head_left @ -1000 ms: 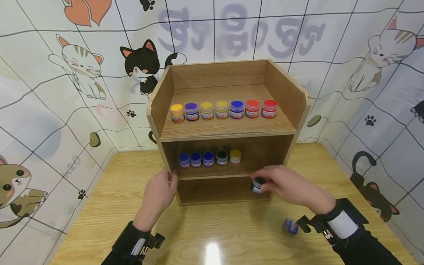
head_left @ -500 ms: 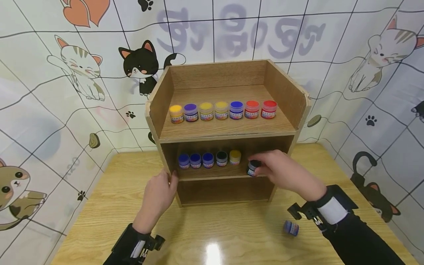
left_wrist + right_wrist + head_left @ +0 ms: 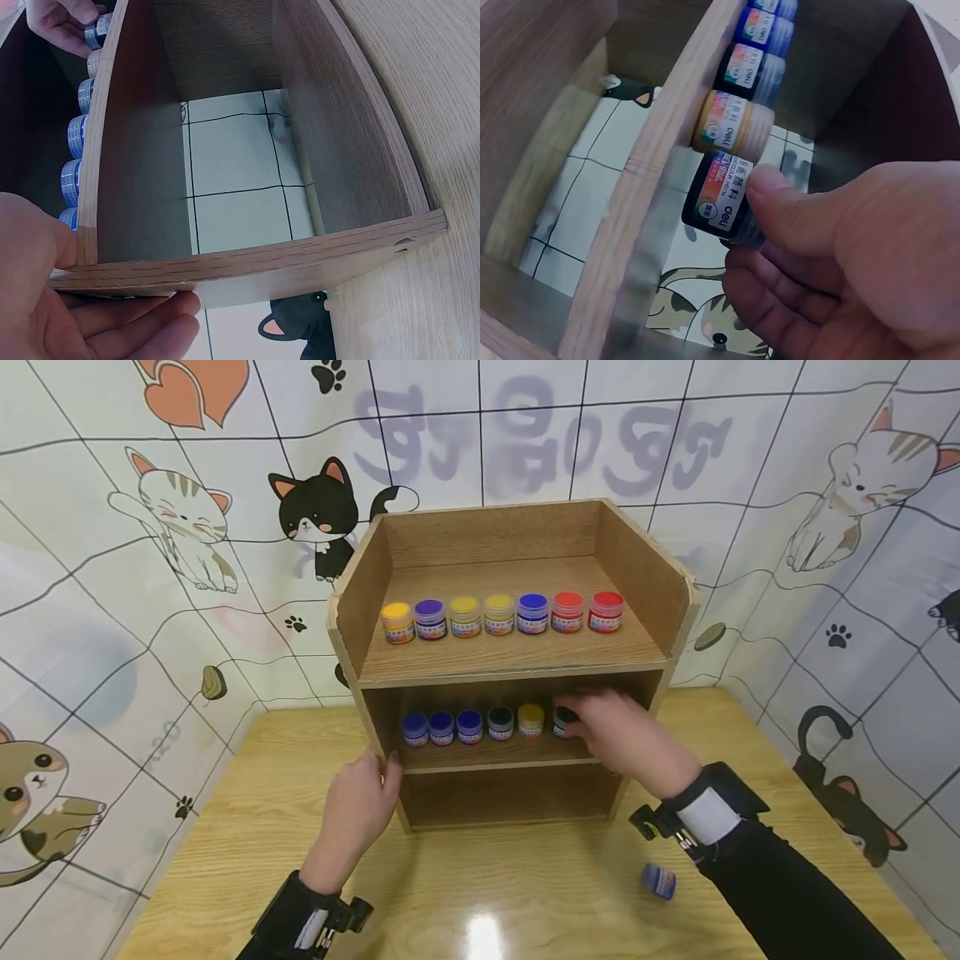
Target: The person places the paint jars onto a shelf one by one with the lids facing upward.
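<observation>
My right hand [image 3: 626, 735] pinches a black-lidded paint jar [image 3: 716, 195] between thumb and fingers, on the middle level of a wooden shelf unit [image 3: 480, 670]. In the right wrist view the jar stands just past a yellow paint jar [image 3: 735, 124], its label facing out, the thumb on its lid end. To the left on that shelf are another black paint jar [image 3: 500, 723] and three blue ones [image 3: 469, 727]. My left hand [image 3: 358, 802] grips the unit's left side panel, thumb inside and fingers outside, as the left wrist view [image 3: 135, 315] shows.
On the top shelf a row of paint jars [image 3: 498, 615] runs from yellow and purple to blue and red. A blue paint jar [image 3: 660, 881] lies on its side on the wooden table [image 3: 480, 885], right front. Cat-print sheeting [image 3: 480, 452] surrounds the back and sides.
My right hand has lifted the black paint jar from before the bottom level to the middle shelf and moved it back into the row. The left hand has stayed on the side panel.
</observation>
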The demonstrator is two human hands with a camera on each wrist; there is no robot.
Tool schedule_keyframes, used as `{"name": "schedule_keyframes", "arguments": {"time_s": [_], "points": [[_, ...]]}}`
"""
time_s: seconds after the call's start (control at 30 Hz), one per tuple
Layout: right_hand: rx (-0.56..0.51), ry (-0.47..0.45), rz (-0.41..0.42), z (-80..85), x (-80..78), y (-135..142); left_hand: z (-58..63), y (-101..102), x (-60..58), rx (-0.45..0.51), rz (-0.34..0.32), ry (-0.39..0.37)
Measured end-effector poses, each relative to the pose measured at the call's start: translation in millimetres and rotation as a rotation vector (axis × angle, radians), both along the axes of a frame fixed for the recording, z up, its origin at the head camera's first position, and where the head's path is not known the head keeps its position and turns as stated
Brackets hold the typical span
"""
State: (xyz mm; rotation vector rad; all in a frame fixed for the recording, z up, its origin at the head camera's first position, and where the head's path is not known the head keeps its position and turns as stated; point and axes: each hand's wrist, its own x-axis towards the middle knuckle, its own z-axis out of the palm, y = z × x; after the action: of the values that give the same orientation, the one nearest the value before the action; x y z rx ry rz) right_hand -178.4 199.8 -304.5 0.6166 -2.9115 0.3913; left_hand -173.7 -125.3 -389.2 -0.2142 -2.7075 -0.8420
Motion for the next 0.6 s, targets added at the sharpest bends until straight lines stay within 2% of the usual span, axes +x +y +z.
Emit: {"name": "schedule_keyframes", "arguments": {"time_s": [0.17,0.6], "points": [[0.057,0.052,0.003,-5.1,-3.1,-1.6,-0.7,0.2,0.0,0.000,0.002,-0.014],[0.079,0.085,0.010,-5.2,-3.4,-5.8,-1.6,0.2,-0.6,0.005,-0.005,-0.019]]}}
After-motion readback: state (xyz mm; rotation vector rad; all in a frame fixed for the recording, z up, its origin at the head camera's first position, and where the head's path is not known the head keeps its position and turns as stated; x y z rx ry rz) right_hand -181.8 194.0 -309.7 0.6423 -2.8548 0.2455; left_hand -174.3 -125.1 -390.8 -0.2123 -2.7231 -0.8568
